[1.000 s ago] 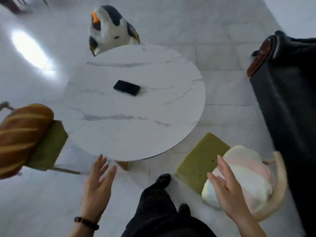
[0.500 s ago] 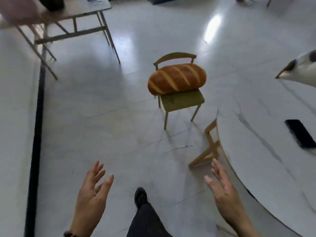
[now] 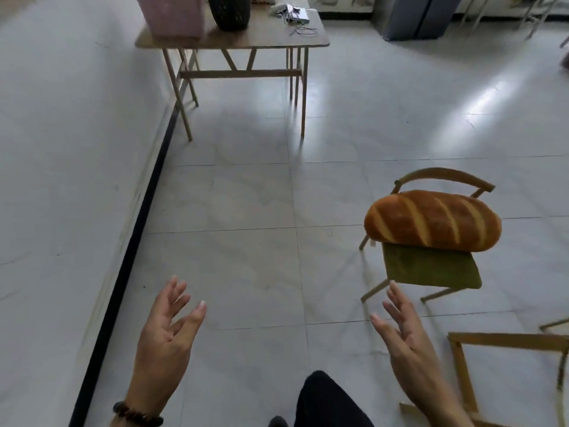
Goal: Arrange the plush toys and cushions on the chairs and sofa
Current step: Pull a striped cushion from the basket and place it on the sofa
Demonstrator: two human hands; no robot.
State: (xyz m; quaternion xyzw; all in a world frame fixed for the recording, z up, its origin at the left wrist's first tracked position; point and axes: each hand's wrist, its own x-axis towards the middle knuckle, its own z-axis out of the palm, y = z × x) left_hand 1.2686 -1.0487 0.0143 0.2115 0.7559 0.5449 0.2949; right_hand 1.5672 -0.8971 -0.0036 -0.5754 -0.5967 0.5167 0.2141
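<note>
While both hands hang empty over the tiled floor [image 3: 246,266], one piece of the job already looks settled: the bread-loaf cushion [image 3: 432,220] lies lengthwise on the green seat of the wooden chair [image 3: 431,269], its back against the curved backrest, up beyond the right hand's fingertips and a little to their right, near but clearly apart from them; the left hand [image 3: 163,343] is spread, palm turned inward, fingers [image 3: 175,295] splayed and gripping nothing, a dark bead bracelet [image 3: 135,415] at the wrist; the right hand [image 3: 406,340] mirrors it, fingers [image 3: 397,300] loose and apart, nothing between them either; no plush toy is in either hand, and no sofa shows from here, so how that side of the task stands cannot be told; by my reckoning the loaf's chair is done, though the cushion overhangs the seat at both ends and a nudge could roll it forward; to the right of the right hand, low at the frame's edge, a bare wooden frame [image 3: 505,340] juts in, likely part of another piece of furniture, too cropped to name; far ahead of the left fingers stands a folding table [image 3: 234,41] by the wall, carrying a pink basket [image 3: 175,13], a dark vase [image 3: 229,10] and some small clutter; I'd say the person is between items, hands free and ready for whichever toy or cushion comes next, with the rest of the arranging, whatever it amounts to, out of sight.
</note>
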